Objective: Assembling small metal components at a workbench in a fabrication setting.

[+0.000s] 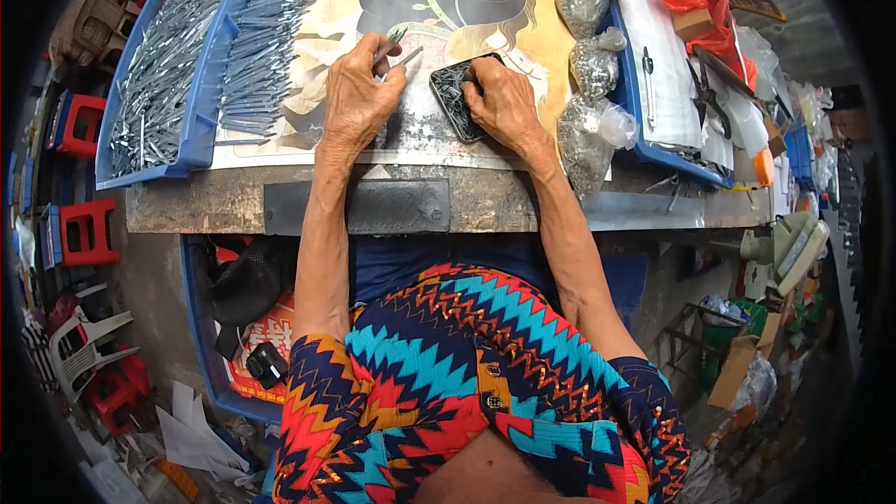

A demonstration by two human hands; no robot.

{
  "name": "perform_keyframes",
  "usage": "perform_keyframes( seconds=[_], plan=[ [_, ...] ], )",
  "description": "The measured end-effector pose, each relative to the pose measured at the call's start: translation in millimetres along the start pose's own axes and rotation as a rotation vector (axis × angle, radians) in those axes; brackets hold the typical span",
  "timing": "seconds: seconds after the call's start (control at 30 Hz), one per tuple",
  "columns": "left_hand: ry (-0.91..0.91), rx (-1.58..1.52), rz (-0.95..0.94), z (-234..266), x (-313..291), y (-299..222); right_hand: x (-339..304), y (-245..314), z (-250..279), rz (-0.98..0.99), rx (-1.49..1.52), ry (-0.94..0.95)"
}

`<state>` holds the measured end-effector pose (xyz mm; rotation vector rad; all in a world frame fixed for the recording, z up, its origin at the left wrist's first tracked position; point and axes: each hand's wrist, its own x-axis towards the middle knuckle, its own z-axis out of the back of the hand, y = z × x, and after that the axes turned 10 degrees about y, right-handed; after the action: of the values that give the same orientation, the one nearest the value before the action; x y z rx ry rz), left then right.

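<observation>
My left hand (362, 98) is closed on a few slim grey metal strips (390, 42) that stick out past the thumb and fingers. Over the small dark tray (464, 133) of tiny metal parts (450, 91), my right hand (504, 101) has its fingers curled down at the tray's right side. What its fingertips pinch, if anything, is hidden. Left of my left hand lies a long row of similar grey metal strips (257, 61). Beside that row, a blue bin (201, 117) holds a heap of loose metal strips (168, 75).
A printed sheet with a horse picture (434, 0) covers the worktable (495, 196). Tied clear bags of small parts (593, 65) line the right. Beyond them, a blue tray (630, 117) bears a pen (649, 84) and pliers (711, 98). Red stools (89, 231) stand at left.
</observation>
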<state>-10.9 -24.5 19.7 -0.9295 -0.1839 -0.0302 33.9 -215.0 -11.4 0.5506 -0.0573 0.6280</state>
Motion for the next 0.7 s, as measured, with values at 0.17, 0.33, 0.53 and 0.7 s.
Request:
perform_keyframes(
  seconds=[0.17,0.33,0.53,0.7],
  plan=[
    [-0.026,-0.099,-0.037,2,-1,-5,0,0,5,0.008,0.081,-0.034],
    [-0.014,-0.192,-0.030,0,-1,-1,3,1,13,-0.115,0.251,-0.029],
    [-0.035,-0.757,0.019,3,1,1,2,13,25,-0.184,0.994,0.019],
    [0.136,-1.420,0.106,3,5,16,2,12,30,-0.190,1.364,0.063]
  ],
)
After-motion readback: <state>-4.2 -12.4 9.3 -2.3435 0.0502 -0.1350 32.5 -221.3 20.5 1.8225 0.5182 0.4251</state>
